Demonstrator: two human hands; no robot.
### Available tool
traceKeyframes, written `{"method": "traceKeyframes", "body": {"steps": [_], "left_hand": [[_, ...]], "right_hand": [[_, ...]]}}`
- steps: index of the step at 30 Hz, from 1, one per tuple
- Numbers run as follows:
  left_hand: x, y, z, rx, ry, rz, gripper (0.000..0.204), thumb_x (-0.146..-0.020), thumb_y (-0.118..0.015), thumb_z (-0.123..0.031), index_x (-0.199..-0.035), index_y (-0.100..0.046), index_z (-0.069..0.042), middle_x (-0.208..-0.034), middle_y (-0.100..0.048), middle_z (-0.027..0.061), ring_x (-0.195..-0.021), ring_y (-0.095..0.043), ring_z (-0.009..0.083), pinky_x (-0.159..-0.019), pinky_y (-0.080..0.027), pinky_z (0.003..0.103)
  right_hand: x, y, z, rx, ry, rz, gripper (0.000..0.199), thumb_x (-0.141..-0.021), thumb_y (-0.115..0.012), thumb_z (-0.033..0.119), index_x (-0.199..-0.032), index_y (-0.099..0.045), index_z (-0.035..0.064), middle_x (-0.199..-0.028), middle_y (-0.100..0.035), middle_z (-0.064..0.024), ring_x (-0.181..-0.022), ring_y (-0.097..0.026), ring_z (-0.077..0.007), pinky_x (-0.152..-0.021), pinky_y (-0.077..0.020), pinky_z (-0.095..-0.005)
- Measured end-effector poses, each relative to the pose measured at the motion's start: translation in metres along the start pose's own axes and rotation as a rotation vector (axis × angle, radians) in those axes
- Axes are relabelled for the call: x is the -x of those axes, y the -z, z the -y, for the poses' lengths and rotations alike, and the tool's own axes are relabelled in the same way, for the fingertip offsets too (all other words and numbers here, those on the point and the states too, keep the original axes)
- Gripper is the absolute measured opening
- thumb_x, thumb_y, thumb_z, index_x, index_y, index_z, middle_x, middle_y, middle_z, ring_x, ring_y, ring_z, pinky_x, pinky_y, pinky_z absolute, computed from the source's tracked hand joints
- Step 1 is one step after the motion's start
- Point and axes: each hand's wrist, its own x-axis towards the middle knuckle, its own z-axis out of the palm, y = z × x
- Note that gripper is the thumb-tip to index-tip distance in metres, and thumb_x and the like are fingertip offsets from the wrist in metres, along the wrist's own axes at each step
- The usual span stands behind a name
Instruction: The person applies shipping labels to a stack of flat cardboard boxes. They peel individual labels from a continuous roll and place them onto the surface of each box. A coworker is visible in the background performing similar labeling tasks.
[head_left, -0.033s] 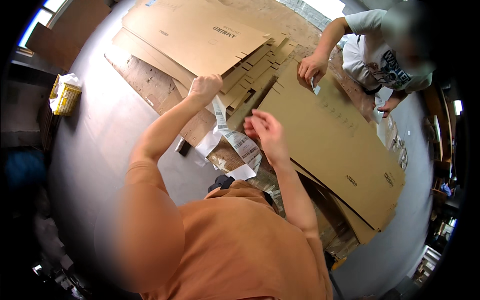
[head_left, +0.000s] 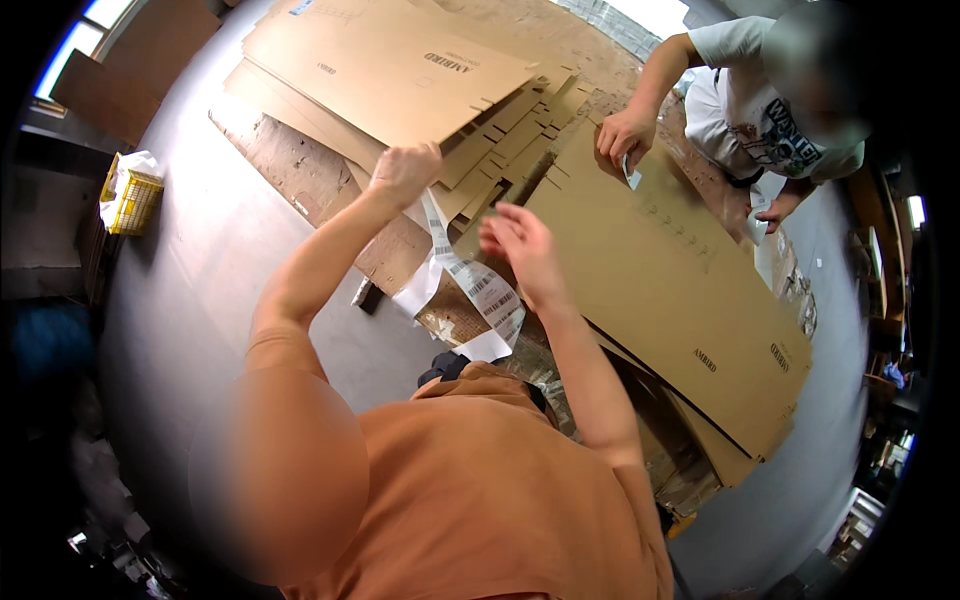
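My left hand [head_left: 405, 172] is closed around the upper end of a strip of white barcode labels [head_left: 492, 297], beside the front corner of the left cardboard stack [head_left: 390, 75]. From that fist the strip hangs down and curls towards my body, over a brown surface. My right hand [head_left: 520, 245] is raised just right of the strip, at the left edge of the right cardboard stack [head_left: 640, 260]. Its fingers are bent and apart, slightly blurred, with no object visible in them. Both stacks are flat brown carton sheets with dark print.
Across the right stack a person [head_left: 770, 110] in a white shirt leans in, a small white label [head_left: 632, 175] in one hand and white paper [head_left: 762, 205] in the other. A yellow basket [head_left: 137, 205] with white material stands on the grey floor [head_left: 200, 300] at far left.
My right hand has shifted slightly left and up, its fingers a little more extended. My left hand has moved slightly left, still gripping the label strip.
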Motion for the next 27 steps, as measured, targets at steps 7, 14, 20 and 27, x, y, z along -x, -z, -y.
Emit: {"method": "traceKeyframes", "body": {"steps": [7,14,20,27], "left_hand": [[0.025,0.111,0.153,0.054,0.347,-0.687,0.013,-0.086,-0.06,-0.019,-0.076,-0.055,-0.013,-0.065,-0.063,0.004,-0.056,-0.065,0.0183,-0.044,-0.05,0.032],[0.083,0.188,0.247,0.012,0.578,-0.867,0.018,-0.086,-0.062,-0.023,-0.078,-0.066,-0.007,-0.07,-0.067,0.0093,-0.063,-0.066,0.0261,-0.059,-0.052,0.033],[0.063,0.18,0.213,0.131,0.493,-0.829,0.015,-0.086,-0.063,-0.022,-0.082,-0.065,-0.007,-0.074,-0.066,0.01,-0.066,-0.066,0.0255,-0.061,-0.051,0.034],[0.056,0.116,0.117,0.239,0.344,-0.69,0.014,-0.081,-0.066,-0.014,-0.072,-0.055,-0.01,-0.064,-0.062,0.0067,-0.05,-0.06,0.025,-0.046,-0.047,0.033]], "right_hand": [[-0.149,-0.029,-0.036,0.224,-0.172,-0.298,0.039,-0.081,-0.068,0.018,-0.103,-0.054,-0.0107,-0.087,-0.062,-0.0141,-0.071,-0.059,-0.0204,-0.057,-0.047,-0.0352],[-0.179,-0.043,-0.049,-0.014,-0.152,-0.257,0.024,-0.083,-0.068,0.019,-0.093,-0.06,-0.0016,-0.085,-0.062,-0.0083,-0.072,-0.055,-0.016,-0.06,-0.0434,-0.0313],[-0.172,-0.042,-0.012,0.021,0.208,-0.214,0.025,-0.085,-0.063,0.017,-0.104,-0.06,0.0,-0.09,-0.063,-0.0048,-0.073,-0.055,-0.0126,-0.061,-0.0439,-0.0269],[0.05,0.094,0.068,0.359,0.322,-0.647,0.041,-0.092,-0.057,0.025,-0.121,-0.051,-0.0038,-0.112,-0.059,-0.0086,-0.101,-0.054,-0.0155,-0.089,-0.043,-0.0294]]}}
